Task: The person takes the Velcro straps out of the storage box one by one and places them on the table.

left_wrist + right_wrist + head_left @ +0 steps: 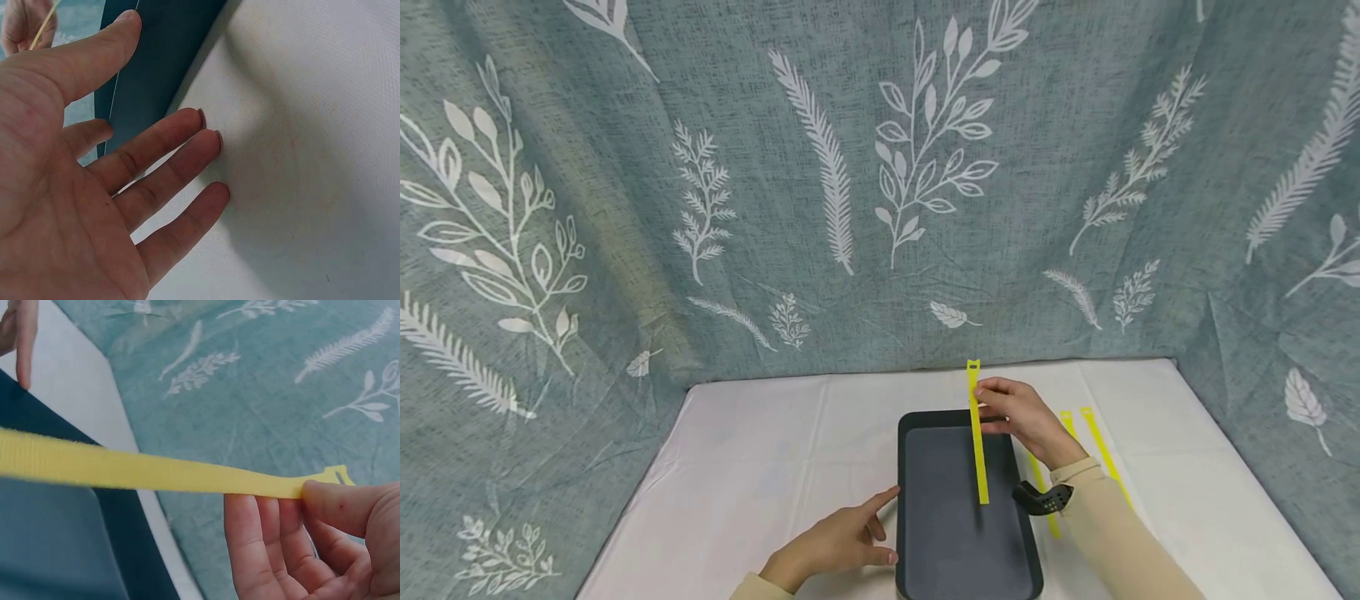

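Observation:
My right hand [1026, 417] pinches a yellow hook-and-loop cable tie [977, 442] near its slotted head, between thumb and fingers. The cable tie hangs down over a dark rectangular tray [947, 542], its lower end above the tray's inside. In the right wrist view the tie [156, 473] stretches leftward from the fingertips. My left hand [835, 537] is at the tray's left side, its index fingertip at the rim and its thumb near the side below. Seen in the left wrist view, the left palm [69, 200] holds nothing and its fingers are loosely extended.
More yellow cable ties [1101, 450] lie to the right of the tray, partly hidden under the right forearm. A white cloth [760, 467] covers the table. Behind and at both sides hangs a grey-green curtain [820, 317] with white leaf prints.

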The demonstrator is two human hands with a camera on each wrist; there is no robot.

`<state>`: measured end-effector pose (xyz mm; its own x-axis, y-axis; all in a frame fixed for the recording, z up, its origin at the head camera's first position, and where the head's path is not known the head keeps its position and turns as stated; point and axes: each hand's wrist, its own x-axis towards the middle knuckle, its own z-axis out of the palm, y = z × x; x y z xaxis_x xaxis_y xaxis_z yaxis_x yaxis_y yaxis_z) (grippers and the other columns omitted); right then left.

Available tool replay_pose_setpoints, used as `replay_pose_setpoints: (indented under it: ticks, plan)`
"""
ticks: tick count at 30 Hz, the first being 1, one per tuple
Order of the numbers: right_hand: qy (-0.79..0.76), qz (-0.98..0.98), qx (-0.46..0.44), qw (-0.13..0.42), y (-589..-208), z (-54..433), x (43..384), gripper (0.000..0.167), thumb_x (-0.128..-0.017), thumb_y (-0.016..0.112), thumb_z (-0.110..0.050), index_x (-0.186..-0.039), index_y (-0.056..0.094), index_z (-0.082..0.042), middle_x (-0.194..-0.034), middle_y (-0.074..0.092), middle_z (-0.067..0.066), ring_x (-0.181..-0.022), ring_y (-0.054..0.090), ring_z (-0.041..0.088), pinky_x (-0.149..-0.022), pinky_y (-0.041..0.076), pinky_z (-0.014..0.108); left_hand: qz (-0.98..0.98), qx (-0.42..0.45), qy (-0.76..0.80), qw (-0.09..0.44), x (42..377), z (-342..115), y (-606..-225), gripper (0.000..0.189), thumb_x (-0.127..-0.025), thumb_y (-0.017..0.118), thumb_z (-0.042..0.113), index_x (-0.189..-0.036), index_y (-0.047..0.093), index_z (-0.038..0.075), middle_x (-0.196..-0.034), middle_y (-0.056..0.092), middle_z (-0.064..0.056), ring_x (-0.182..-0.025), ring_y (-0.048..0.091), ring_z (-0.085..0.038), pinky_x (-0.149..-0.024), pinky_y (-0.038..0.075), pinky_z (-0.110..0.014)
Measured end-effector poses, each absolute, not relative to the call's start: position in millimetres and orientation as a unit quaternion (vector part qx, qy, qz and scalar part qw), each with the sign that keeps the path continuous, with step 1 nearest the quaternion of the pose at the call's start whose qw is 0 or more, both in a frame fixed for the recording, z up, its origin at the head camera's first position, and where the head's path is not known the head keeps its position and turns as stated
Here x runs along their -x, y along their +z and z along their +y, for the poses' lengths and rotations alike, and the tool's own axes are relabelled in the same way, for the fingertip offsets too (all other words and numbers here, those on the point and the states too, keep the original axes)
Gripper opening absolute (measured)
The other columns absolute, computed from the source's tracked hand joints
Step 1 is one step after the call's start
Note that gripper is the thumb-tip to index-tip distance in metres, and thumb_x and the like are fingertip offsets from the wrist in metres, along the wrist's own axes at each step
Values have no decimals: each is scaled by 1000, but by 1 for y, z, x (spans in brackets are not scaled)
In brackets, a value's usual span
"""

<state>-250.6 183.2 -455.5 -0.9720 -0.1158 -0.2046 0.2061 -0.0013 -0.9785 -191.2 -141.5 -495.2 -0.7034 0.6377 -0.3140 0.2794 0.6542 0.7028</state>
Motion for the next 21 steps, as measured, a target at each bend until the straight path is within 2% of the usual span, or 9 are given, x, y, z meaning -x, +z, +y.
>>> replay_pose_setpoints:
  ticks: [12,21]
  plan:
    - [-688,720,-37,82,-433,213,252,45,-105,58,-26,-139,50,1,-108,60,-4,-96,60,13,-84,58,30,864,-265,324,280,191,-142,-496,84,-88,79,31,-158,35,15,-103,67,1,-82,58,-5,-75,48,-28]
    - [-669,739,-57,58,-420,245,249,51,-106,56,-29,-145,45,2,-107,60,-9,-95,60,9,-83,56,25,866,-260,322,282,192,-141,-498,84,-89,79,32,-158,35,17,-103,66,2,-82,58,-5,-74,48,-28]
